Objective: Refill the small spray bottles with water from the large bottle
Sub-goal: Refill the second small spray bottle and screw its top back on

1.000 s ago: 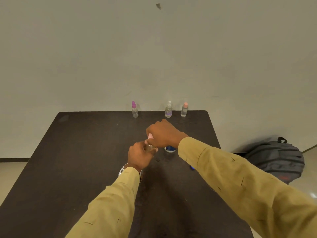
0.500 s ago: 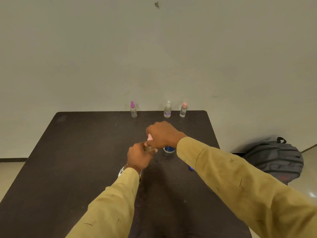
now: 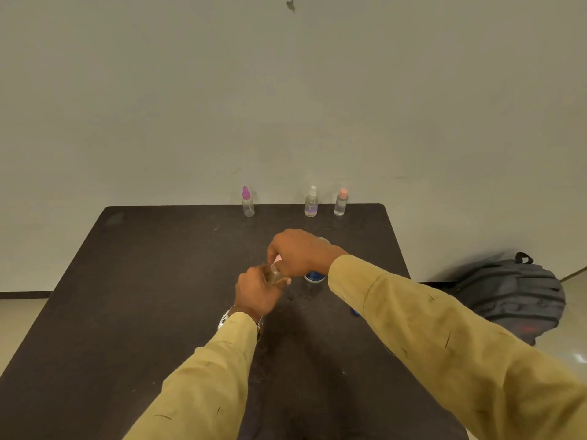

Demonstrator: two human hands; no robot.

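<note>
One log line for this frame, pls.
left hand: grips small clear bottle | right hand: grips pink cap | large bottle: behind right hand | cap direction: cannot tell

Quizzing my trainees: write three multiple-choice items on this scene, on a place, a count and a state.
1. The backpack is: A on a chair; B on the floor; C on a shelf.
2. Count the spray bottles at the table's far edge: A two; B five; C three.
3. The left hand: A grips a small bottle; B lies flat; C is hidden.
B, it sits beside the table. C, one purple cap, one white cap, one peach cap. A, it wraps the glass.
</note>
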